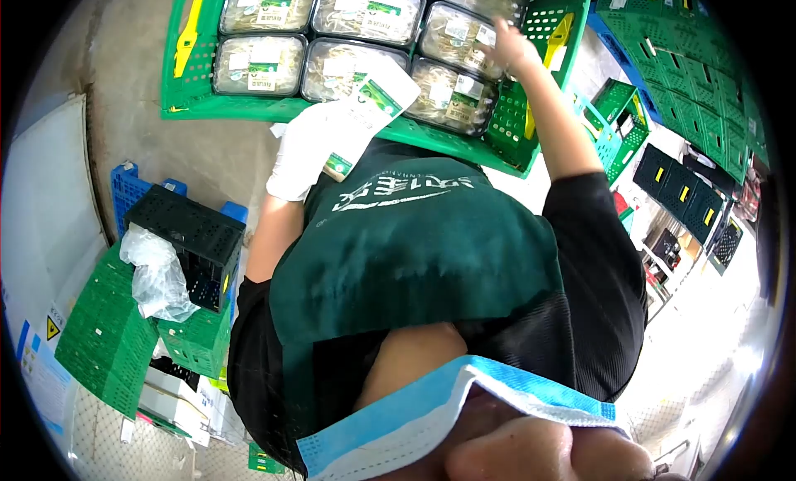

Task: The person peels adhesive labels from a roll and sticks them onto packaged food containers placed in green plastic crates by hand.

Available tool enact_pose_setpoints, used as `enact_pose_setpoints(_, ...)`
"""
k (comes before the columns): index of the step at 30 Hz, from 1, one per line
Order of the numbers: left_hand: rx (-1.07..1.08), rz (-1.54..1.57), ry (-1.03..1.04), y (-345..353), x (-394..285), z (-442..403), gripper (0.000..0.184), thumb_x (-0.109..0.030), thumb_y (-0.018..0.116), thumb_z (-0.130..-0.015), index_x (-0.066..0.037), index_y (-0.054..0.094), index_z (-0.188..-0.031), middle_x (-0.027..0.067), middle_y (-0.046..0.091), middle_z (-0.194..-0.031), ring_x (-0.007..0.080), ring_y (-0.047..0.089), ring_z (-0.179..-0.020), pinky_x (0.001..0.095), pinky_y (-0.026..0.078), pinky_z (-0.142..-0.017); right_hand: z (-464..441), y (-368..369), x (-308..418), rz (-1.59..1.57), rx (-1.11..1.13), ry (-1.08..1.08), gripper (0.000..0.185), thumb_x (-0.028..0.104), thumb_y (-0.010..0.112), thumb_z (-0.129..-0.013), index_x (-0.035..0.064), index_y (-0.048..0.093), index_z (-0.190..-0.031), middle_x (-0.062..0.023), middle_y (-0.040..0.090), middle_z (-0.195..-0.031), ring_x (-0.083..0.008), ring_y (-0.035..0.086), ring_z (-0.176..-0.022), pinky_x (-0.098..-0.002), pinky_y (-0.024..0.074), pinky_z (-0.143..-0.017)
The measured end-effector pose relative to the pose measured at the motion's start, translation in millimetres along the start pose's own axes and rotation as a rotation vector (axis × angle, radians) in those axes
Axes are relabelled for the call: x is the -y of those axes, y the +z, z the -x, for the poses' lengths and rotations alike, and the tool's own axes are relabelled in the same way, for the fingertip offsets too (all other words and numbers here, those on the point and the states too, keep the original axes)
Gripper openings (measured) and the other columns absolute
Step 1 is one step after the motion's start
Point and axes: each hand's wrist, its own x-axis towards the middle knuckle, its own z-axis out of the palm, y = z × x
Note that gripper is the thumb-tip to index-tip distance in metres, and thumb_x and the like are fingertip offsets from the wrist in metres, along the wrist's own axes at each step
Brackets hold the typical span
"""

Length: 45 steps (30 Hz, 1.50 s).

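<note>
My left hand (311, 149), in a white glove, is closed around a stack of white and green labels (377, 99) near the front edge of the green crate (240, 108). Part of another label shows below the glove. My right hand (512, 50) is bare and reaches over the right side of the crate, beside a clear-lidded tray (456, 40) with a label on it. Its fingers are blurred, so whether they hold anything is hidden. Several packed trays with black bases sit in rows in the crate, most bearing white and green labels.
Stacked green crates (688, 75) stand at the right, with black crates (676, 187) below them. On the left, a black crate (186, 224) and a clear plastic bag (157, 274) rest by green crates (104, 332). A blue pallet (128, 187) is behind.
</note>
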Motion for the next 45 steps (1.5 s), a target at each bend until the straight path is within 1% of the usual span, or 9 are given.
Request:
enact_pose_setpoints(3,-0.003,0.043,0.017,10,-5,-3,0.028,-0.011,0.053,-0.078,0.004,0.051,-0.102,0.0079,0.059,-0.089,0.0148,0.055,-0.079,0.0247,0.044,-0.071,83,-33,45,-1.122,0.375,-0.649,0.047,0.032,0.056,-0.078,-0.0003,0.046,-0.110,-0.0097,0.055,-0.101,-0.0163,0.052,-0.093,-0.0279,0.0390,-0.084)
enact_pose_setpoints(6,0.072,-0.021,-0.086,4,-19,-6,0.026,-0.006,0.055,-0.076,0.003,0.052,-0.101,0.0090,0.057,-0.095,0.0128,0.054,-0.084,0.0248,0.044,-0.072,128,-35,79,-0.705,-0.223,-0.860,0.022,0.011,0.060,-0.074,0.0007,0.055,-0.092,-0.0147,0.057,-0.077,-0.0243,0.058,-0.070,-0.0291,0.0443,-0.062)
enact_pose_setpoints(13,0.032,-0.146,0.087,41,-42,-21,0.022,-0.010,0.054,-0.075,-0.003,0.058,-0.096,0.0108,0.060,-0.083,0.0217,0.056,-0.075,0.0288,0.044,-0.068,140,-42,88,-0.818,-0.103,-0.651,0.020,0.016,0.063,-0.072,0.0025,0.057,-0.086,-0.0129,0.058,-0.068,-0.0205,0.058,-0.059,-0.0284,0.0441,-0.056)
enact_pose_setpoints(14,0.113,-0.893,0.624,41,-34,-30,0.021,-0.013,0.054,-0.075,-0.005,0.058,-0.095,0.0111,0.059,-0.085,0.0232,0.056,-0.076,0.0313,0.044,-0.067,132,-49,79,-0.859,-0.075,-0.624,0.019,0.017,0.064,-0.072,0.0029,0.059,-0.082,-0.0120,0.059,-0.068,-0.0187,0.058,-0.060,-0.0277,0.0447,-0.056)
enact_pose_setpoints(21,0.016,0.027,-0.140,-3,-28,-18,0.018,-0.013,0.053,-0.078,0.001,0.055,-0.088,0.0083,0.058,-0.082,0.0158,0.056,-0.075,0.0273,0.045,-0.066,-90,-40,-56,0.015,-0.184,-0.112,0.031,0.016,0.051,-0.073,0.0037,0.047,-0.101,-0.0170,0.058,-0.092,-0.0343,0.055,-0.087,-0.0380,0.0440,-0.077)
enact_pose_setpoints(26,-0.334,-0.265,0.020,-98,-22,-16,0.014,-0.005,0.050,-0.077,0.003,0.056,-0.087,0.0065,0.057,-0.080,0.0131,0.053,-0.073,0.0244,0.043,-0.066,-118,11,-46,-0.083,-0.173,0.282,0.059,0.015,0.042,-0.077,0.0295,0.019,-0.129,-0.0126,0.027,-0.130,-0.0316,0.045,-0.106,-0.0400,0.0415,-0.082)
enact_pose_setpoints(34,-0.512,-0.195,0.445,-183,-61,-134,0.017,-0.007,0.047,-0.080,0.001,0.053,-0.093,0.0051,0.056,-0.079,0.0140,0.053,-0.071,0.0265,0.045,-0.064,31,-17,-26,-0.127,-0.865,0.263,0.063,0.030,0.062,-0.067,0.0106,0.036,-0.121,-0.0112,0.038,-0.122,-0.0252,0.035,-0.113,-0.0399,0.0319,-0.090)
enact_pose_setpoints(36,-0.334,0.132,-0.083,-200,-65,-181,0.017,-0.014,0.046,-0.081,-0.002,0.055,-0.090,0.0045,0.056,-0.077,0.0139,0.054,-0.065,0.0268,0.047,-0.057,49,4,-48,-0.078,-0.928,0.488,0.059,0.028,0.062,-0.066,0.0050,0.040,-0.115,-0.0154,0.043,-0.116,-0.0274,0.040,-0.108,-0.0374,0.0349,-0.087)
enact_pose_setpoints(45,-0.128,0.149,-0.129,-179,-91,-208,0.018,-0.014,0.054,-0.074,-0.003,0.056,-0.088,0.0072,0.058,-0.077,0.0190,0.057,-0.061,0.0313,0.049,-0.053,47,45,-97,-1.090,-0.534,0.456,0.045,0.031,0.064,-0.067,-0.0065,0.055,-0.091,-0.0184,0.059,-0.076,-0.0276,0.058,-0.071,-0.0353,0.0455,-0.064)
